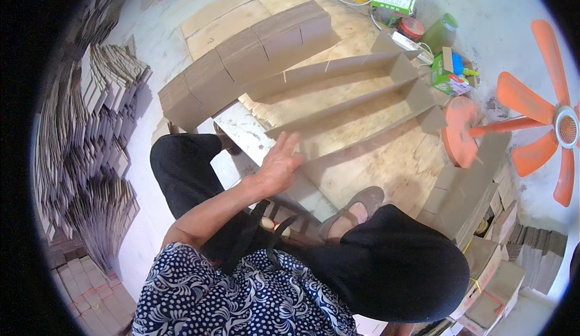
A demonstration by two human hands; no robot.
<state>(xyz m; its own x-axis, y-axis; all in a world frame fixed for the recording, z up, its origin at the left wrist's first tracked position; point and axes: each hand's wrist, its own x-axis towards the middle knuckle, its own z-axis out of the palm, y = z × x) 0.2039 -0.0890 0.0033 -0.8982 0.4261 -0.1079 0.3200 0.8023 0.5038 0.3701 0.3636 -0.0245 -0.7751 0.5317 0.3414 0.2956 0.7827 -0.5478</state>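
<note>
My left hand (279, 165) reaches forward over the low pale board, its fingers stretched out and slightly smeared. The fingertips are at the near end of a long cardboard strip (356, 103), and I cannot tell if they press on it. This strip and another (326, 70) stand on edge side by side, joined at the far right end by short folded cardboard pieces. A third long edge runs along the near side. Only a bit of my right forearm (397, 329) shows at the lower edge, and the right hand is out of the picture.
A row of stacked folded cardboard (248, 58) stands beyond the left hand. An orange fan (531, 118) is at the right, near bottles and a green box (450, 73). Tall cardboard piles (90, 142) line the left. More cardboard (465, 197) lies beside my right knee.
</note>
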